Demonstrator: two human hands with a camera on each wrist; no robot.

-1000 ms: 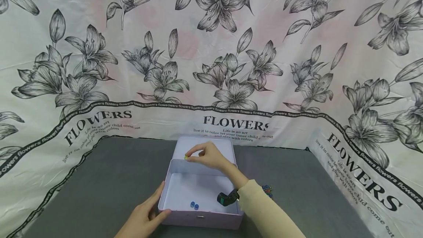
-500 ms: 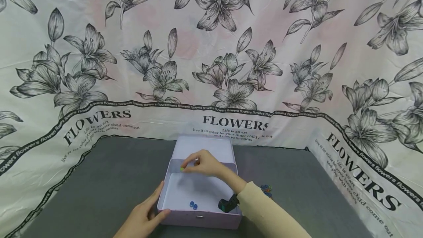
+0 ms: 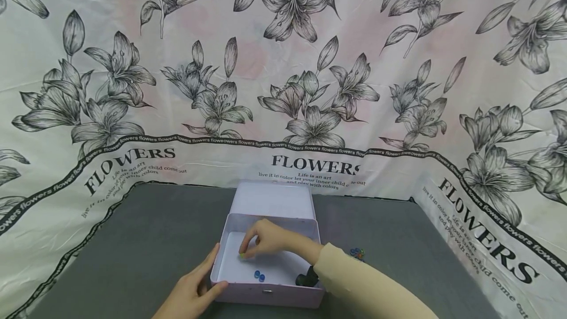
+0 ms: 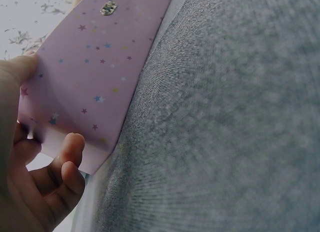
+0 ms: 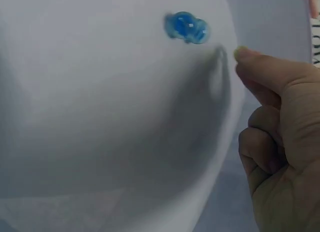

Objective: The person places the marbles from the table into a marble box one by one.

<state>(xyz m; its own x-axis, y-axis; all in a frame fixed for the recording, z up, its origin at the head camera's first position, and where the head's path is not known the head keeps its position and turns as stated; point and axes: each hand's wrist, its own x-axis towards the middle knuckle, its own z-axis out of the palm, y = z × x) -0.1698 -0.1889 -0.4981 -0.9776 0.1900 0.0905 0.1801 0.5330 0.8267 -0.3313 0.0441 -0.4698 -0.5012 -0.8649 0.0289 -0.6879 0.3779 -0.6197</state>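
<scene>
An open lilac box (image 3: pixel 243 293) has its lid (image 3: pixel 272 201) tipped back. Around the box's near left corner, my left hand (image 3: pixel 188 290) holds on, thumb at the front and a finger along the side. The left wrist view shows its other fingers loosely bent by the star-printed wall. Inside the box, my right hand (image 3: pixel 268 237) pinches a small yellow-green marble (image 3: pixel 242 255) between thumb and forefinger, low over the floor, left of the middle. Two blue marbles (image 5: pixel 186 27) lie together on the box floor close by. The yellow-green marble is mostly covered by my fingertips in the right wrist view.
Several more marbles (image 3: pixel 357 253) form a small pile right of the box, partly behind my right sleeve (image 3: pixel 359 279). A dark wrist device (image 3: pixel 306 278) hangs over the box's right side. Flower-printed cloth (image 3: pixel 221 164) rises behind the grey table (image 3: pixel 146 240).
My right hand has come down and toward me, from above the box's back edge to near its floor, still pinching the marble. My left hand has stayed at the corner.
</scene>
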